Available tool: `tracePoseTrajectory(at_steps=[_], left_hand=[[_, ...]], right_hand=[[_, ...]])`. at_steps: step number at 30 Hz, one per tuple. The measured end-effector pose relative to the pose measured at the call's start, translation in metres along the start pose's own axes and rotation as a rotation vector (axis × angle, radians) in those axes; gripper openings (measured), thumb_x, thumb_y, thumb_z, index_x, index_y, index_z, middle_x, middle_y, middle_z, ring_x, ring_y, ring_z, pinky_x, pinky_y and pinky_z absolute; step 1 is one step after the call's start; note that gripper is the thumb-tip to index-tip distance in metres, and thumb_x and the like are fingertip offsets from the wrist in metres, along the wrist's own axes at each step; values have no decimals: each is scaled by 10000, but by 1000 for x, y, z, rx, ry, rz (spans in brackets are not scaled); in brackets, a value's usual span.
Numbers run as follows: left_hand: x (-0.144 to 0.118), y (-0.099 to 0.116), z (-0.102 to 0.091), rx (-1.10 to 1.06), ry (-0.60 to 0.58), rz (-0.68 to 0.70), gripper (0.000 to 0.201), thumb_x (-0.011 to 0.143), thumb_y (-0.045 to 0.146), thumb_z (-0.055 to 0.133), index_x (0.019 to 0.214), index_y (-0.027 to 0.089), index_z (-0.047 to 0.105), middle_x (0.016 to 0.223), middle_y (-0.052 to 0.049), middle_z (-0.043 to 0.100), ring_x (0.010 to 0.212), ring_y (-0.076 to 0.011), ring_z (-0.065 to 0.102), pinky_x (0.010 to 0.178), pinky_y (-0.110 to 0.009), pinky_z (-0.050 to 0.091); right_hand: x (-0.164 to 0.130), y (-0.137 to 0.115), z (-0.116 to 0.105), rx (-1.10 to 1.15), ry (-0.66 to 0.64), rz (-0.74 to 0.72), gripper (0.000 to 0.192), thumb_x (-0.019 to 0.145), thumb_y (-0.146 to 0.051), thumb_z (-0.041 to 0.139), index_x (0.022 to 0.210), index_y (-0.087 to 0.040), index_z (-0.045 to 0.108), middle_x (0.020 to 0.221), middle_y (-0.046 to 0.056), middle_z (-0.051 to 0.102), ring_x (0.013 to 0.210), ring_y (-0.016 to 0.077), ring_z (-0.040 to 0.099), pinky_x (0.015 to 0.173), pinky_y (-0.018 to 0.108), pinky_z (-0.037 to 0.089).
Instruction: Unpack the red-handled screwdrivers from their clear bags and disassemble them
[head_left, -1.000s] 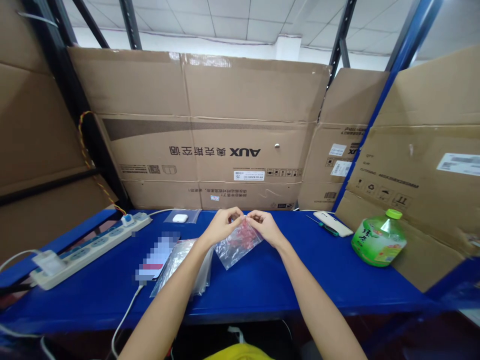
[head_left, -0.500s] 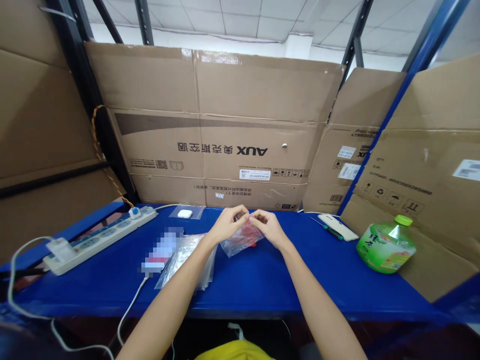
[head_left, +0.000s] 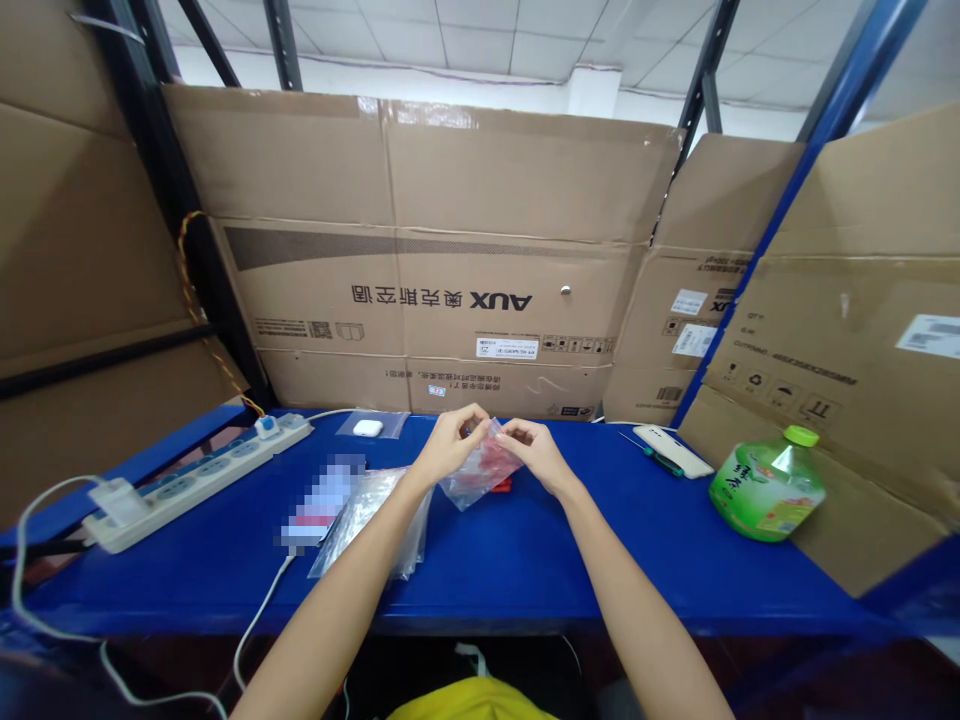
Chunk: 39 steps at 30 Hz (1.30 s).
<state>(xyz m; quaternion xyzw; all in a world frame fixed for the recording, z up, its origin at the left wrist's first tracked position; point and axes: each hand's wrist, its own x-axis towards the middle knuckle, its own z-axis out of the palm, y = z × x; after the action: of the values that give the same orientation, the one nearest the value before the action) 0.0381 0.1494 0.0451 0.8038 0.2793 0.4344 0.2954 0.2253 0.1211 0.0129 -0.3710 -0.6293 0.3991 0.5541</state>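
A small clear plastic zip bag with red pieces inside [head_left: 480,472] is pinched at its top edge by both hands, left hand [head_left: 448,446] at 9 o'clock, right hand [head_left: 534,452] at 3 o'clock. Bag hangs toward 7 o'clock over the blue shelf table [head_left: 525,560]; long axis slanted. Both hands equally near. A stack of clear empty bags [head_left: 371,520] lies at 8 o'clock.

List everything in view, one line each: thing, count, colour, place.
bag: 1, clear with red bits inside, held above the shelf centre
bag pile: 1, clear, left of the held bag
power strip: 1, white, shelf left
earbud case: 1, white, in a clear pouch at the back
screwdriver: 1, green handle, right rear
bottle: 1, green, lying at right
cartons: several, brown, behind the shelf
shelf: 1, blue
left hand: pinching the bag's top
right hand: pinching the bag's top
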Motion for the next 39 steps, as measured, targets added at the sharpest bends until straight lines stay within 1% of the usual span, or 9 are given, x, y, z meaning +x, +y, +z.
tracePoseTrajectory(at_steps=[3,7,11,17,20,25,33,36,39], left_hand=[[0,-1,0,-3,4,-7,353,936,488,542,835,168,651,681,1,603,603,-128,475,579,-241,359],[1,-3,2,15,-19,6,331,932,469,562,851,168,673,779,-16,665,612,-122,491,600,-243,378],[1,-4,4,22,5,23,314,929,451,577,850,165,680,820,-29,685,639,-124,517,621,-243,390],[1,-7,2,-82,62,-46,331,920,488,589,881,167,659,645,13,585,581,-121,488,567,-236,357],[1,-7,2,-122,20,-63,335,909,490,608,893,160,667,705,0,631,597,-120,506,576,-231,373],[1,-8,5,-74,-57,-15,320,910,460,620,908,153,710,877,-45,716,788,-164,608,720,-246,444],[2,-10,3,-78,24,-30,344,927,463,593,905,136,699,845,-34,703,718,-135,568,670,-231,423],[3,-11,3,-90,8,-44,335,921,456,604,912,137,706,848,-38,707,730,-140,578,678,-234,431],[3,-14,4,-119,-49,-62,328,890,454,648,931,136,714,851,-46,714,749,-151,597,698,-243,450]], right_hand=[[0,1,-1,6,22,-12,344,745,-513,788,756,-188,675,717,-6,659,672,150,564,665,271,447],[0,2,-3,-11,23,-43,311,768,-486,778,751,-192,678,706,-10,653,656,145,556,656,268,434],[1,4,-3,-3,18,-35,291,768,-469,779,766,-193,686,721,-6,664,660,148,566,659,271,432],[1,4,-5,7,39,-25,293,760,-470,785,793,-193,694,746,-2,678,678,153,574,675,277,442],[0,2,-6,-17,50,-52,281,777,-456,774,769,-190,685,723,-5,664,661,146,558,660,272,429],[0,1,-5,-30,30,-47,294,772,-462,774,766,-183,682,731,2,671,674,150,566,669,274,437],[2,1,-5,0,69,-21,317,747,-472,787,799,-174,690,695,-11,639,616,130,529,631,268,430],[2,2,-5,-18,66,-34,318,755,-475,776,786,-174,678,699,-9,636,622,131,531,635,270,434],[2,2,-5,-36,56,-38,323,756,-479,771,782,-171,679,712,-1,651,642,138,548,647,274,442]])
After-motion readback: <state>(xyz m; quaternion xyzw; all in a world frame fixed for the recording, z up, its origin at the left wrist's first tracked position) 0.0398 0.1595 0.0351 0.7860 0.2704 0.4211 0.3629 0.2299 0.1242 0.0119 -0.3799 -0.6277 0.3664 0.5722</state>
